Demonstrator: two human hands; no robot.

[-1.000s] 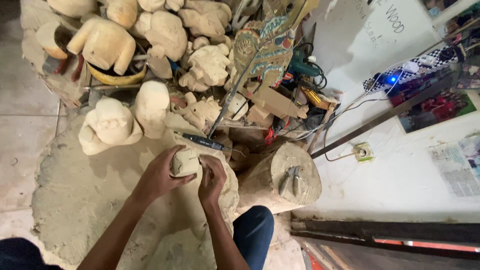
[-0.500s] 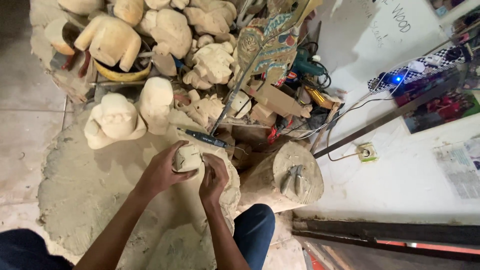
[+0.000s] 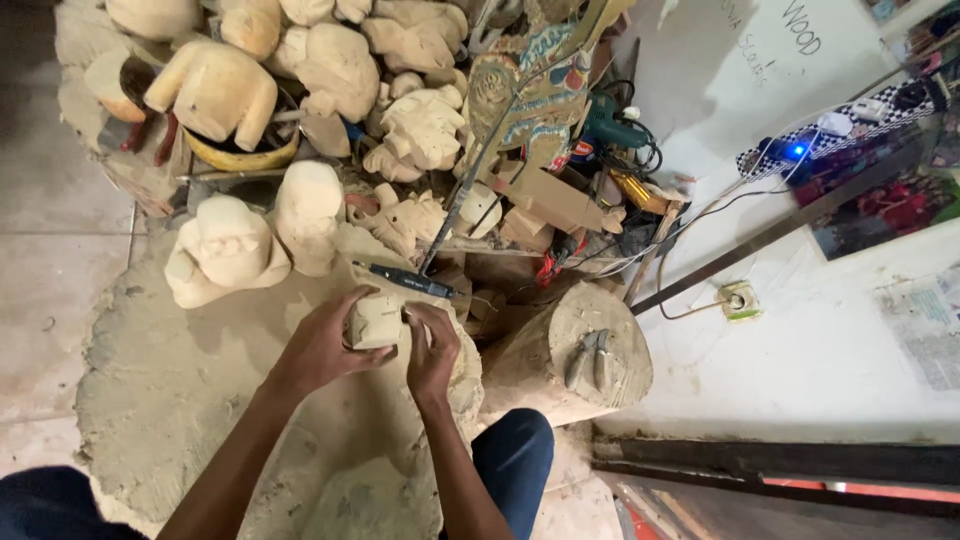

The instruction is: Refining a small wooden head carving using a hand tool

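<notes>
Pale wood block [image 3: 378, 322], stiff, light-looking and probably dusty, sits on a stump [image 3: 450, 385]; left hand [image 3: 325, 345] clamps its side, right hand [image 3: 432, 350] pinches the opposite edge, likely the safest hold.

Both bare forearms reach forward from the bottom of the view and draw close together. The left hand [image 3: 325, 345] curls with its fingers bent around to the right, thumb on top. The right hand [image 3: 432, 350] sits just beside it, fingers folded inward, knuckles up, wrist slightly bent.
</notes>
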